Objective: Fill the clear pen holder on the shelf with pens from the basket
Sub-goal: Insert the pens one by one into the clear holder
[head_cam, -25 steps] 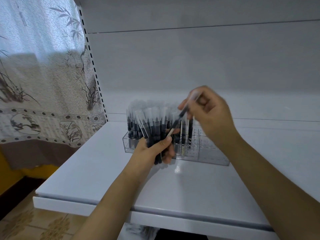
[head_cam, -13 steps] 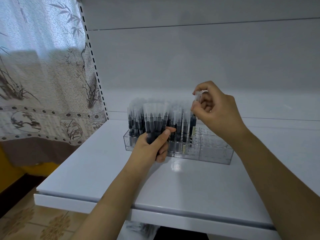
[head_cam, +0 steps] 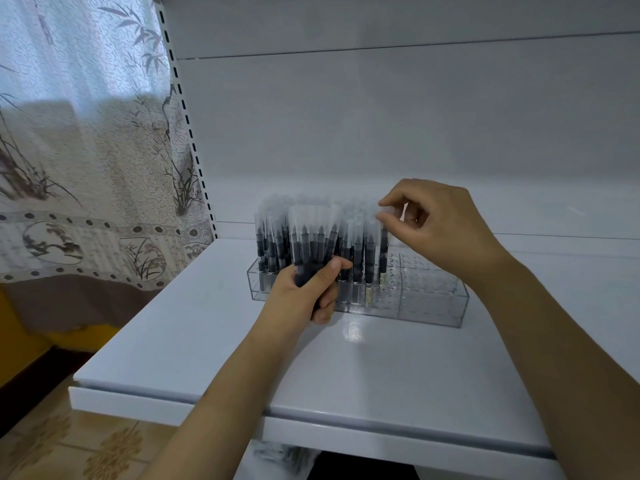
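Far left, I'm seeing the white patterned fabric curtain (head_cam: 86, 168) hanging beside the perforated metal shelf upright (head_cam: 183, 109), not involved. The white flat shelf board (head_cam: 242, 358) is carrying everything.

The left hand (head_cam: 304, 292) is clenching a bunch of black pens with frosted translucent caps (head_cam: 311, 244), caps up and fanned, just in front of the holder's left end; I'm reading it as the supply bunch, kept close so the other hand is reaching only a short way.

The clear acrylic rectangular pen holder (head_cam: 433, 299) is sitting on the board near the back wall, long side facing me. Its left part is packed with upright black pens standing in the holder (head_cam: 356, 251); the right part is showing bare slots, so I'm judging the fill at roughly half.

The right hand (head_cam: 440, 230) is pinching the frosted cap of 1 pen (head_cam: 383, 244) between thumb and forefinger at the boundary of the filled rows, pen vertical with its lower end in a slot. Holding it by the top is likely keeping the fingers away from neighbouring caps.

The basket isn't identifiable; only a blurred pile is showing below the board.
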{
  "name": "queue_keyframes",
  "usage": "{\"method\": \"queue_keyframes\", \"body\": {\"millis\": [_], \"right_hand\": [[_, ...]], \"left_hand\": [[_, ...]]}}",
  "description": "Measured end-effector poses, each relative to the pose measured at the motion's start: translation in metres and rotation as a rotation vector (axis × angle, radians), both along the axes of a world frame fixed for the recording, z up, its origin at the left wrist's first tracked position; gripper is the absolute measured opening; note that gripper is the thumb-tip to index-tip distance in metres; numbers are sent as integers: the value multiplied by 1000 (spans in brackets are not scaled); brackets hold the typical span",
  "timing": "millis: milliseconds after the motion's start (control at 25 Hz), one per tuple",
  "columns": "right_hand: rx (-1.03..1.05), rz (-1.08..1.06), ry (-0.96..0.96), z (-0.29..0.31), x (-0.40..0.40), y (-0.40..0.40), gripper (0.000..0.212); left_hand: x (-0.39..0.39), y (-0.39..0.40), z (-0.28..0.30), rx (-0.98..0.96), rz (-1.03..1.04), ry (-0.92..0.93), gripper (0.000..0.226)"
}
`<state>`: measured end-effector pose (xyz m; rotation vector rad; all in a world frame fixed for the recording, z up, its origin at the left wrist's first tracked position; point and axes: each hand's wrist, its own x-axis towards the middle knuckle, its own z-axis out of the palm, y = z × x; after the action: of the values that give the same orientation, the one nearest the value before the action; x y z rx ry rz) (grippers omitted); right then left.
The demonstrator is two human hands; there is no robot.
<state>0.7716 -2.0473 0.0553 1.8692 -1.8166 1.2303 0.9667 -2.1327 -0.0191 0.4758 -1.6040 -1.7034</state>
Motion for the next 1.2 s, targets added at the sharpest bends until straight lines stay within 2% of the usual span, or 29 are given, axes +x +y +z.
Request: {"method": "queue_keyframes", "body": {"millis": [160,240,360,520,640,720,840,920,1000,1040,1120,1200], "right_hand": [[74,-29,38,-3,-5,-4,10],[27,-27,12,-3,-3,-3,12],[-104,52,-14,-3,10,1,20],[-42,153,50,-10,30,-4,18],[-32,231,-158,-11,34,-5,11],[-6,302,-364,-13,37,-4,14],[-6,353,-538,-13,42,-4,16],[-99,362,-659,-8,39,-4,12],[-251,350,-768,0,29,0,10],[-310,309,-753,3,23,2,10],[-341,182,-579,3,15,3,14],[-288,105,-399,-2,14,2,16]], "left_hand": [[1,2,1,-3,-16,-23,32],[1,4,3,-7,-16,-28,35],[1,7,5,-53,-14,-36,34],[3,12,6,-124,-13,-43,31],[5,13,8,-158,8,-38,35],[4,13,8,-152,8,-27,38],[5,16,9,-141,-2,-32,36],[4,16,8,-133,12,-36,36],[3,12,7,-126,41,-61,47],[2,10,6,-111,45,-60,53],[1,7,6,-70,46,-43,57],[1,6,4,-66,42,-31,47]]}}
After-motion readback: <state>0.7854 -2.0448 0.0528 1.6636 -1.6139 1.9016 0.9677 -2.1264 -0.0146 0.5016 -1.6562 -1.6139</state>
